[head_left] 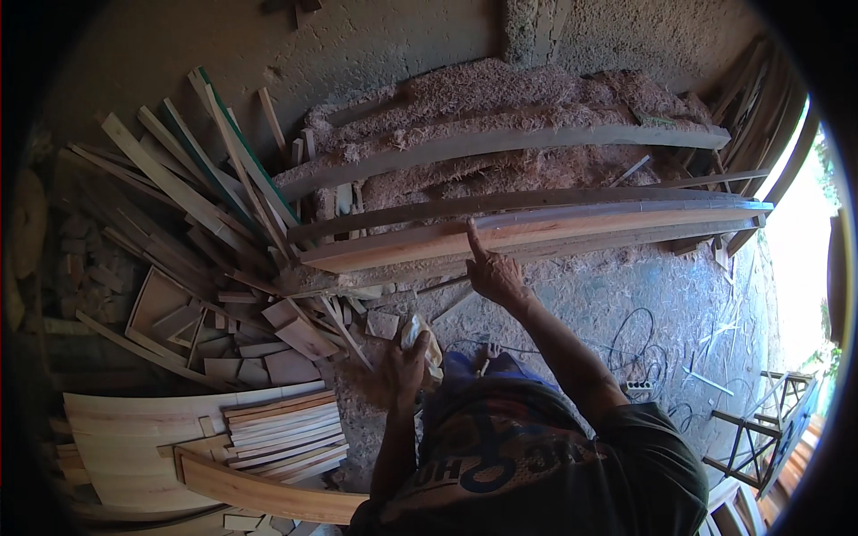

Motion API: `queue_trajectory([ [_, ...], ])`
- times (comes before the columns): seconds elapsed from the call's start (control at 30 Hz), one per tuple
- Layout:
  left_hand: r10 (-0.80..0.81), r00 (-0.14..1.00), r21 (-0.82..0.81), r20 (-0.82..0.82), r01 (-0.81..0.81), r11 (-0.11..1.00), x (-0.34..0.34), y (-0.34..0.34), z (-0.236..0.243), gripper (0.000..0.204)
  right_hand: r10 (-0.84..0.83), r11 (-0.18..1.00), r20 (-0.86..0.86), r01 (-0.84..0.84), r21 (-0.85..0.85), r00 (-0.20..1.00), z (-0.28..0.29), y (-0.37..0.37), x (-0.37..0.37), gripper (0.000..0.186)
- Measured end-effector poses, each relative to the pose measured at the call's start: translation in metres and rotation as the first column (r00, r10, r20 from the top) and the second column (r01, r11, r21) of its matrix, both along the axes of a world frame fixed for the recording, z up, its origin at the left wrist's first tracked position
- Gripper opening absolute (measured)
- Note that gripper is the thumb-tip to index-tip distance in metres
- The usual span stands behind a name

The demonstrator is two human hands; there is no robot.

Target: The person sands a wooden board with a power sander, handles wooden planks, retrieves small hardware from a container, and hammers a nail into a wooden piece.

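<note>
Many floor shavings bank the wall beyond my right hand, index outstretched onto a plank running left-to-right; my left hand clasps pale cloth.

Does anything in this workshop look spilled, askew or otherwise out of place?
Yes: curly pinkish wood shavings lie heaped around the long curved greyish wooden beam, looking unswept. At the left, long pale wooden strips fan out at clashing angles near jumbled brown wood offcuts, so that side looks disorderly.
</note>
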State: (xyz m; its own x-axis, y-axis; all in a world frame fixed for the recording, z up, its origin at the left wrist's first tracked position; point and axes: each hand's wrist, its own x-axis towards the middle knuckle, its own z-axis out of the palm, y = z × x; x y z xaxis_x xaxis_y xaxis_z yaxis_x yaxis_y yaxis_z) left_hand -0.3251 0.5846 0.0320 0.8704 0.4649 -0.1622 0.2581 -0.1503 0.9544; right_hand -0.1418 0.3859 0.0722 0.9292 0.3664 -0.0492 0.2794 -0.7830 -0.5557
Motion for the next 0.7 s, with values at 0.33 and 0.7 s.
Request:
queue_trajectory([
  [0.33,-0.052,0.997,-0.129,-0.059,0.044,0.991,0.008,0.041,0.017,0.047,0.002,0.998,-0.154,-0.011,-0.054,0.988,0.019,0.024,-0.015,0.082],
  [0.7,-0.091,0.985,-0.107,-0.145,0.075,0.991,-0.005,0.069,0.010,0.036,-0.195,0.935,-0.332,0.277,0.220,0.923,0.018,0.049,0.002,0.075],
])
